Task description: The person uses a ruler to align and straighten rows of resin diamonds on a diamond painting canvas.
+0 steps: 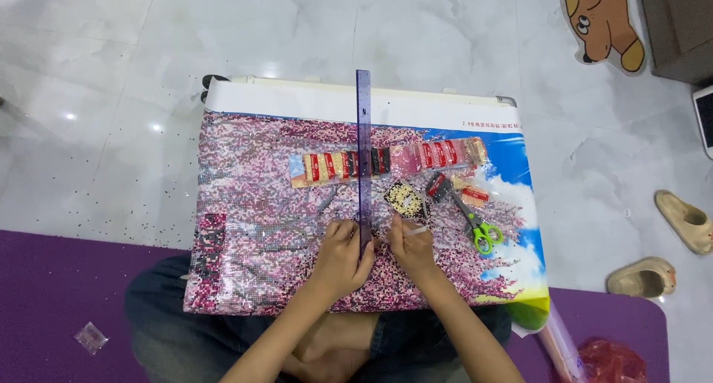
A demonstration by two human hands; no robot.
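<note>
- Most of what we see is the diamond-painting canvas (252, 205), a large sheet resting on our lap and on a small table whose far edge shows beyond it; its picture is a pink blossom tree against blue sky.
- Much of the pink area already glitters with placed beads, so we judge the work well along; a darker patch at the left edge, the matter area near the hands and the blue sky at the right look unfilled, though we cannot be sure of every part.
- One long purple ruler (363, 160) lies down the middle of the canvas, running from the far edge to our hands.
- Our left hand (343, 260) rests flat on the canvas, fingers closed together, pressing the near end of the ruler down.
- Our right hand (411, 245) sits just right of the ruler, pinching a thin white pen tool (417, 231) whose tip we cannot make out.
- Several small bead packets (386, 162) lie in a row across the canvas, under the ruler.
- One pair of green-handled scissors (475, 223) lies right of the hands.
- One small bead tray (405, 199) sits just beyond the right hand, holding pale beads.
- Two beige slippers (687, 221) lie on the floor, well apart from the canvas.
</note>
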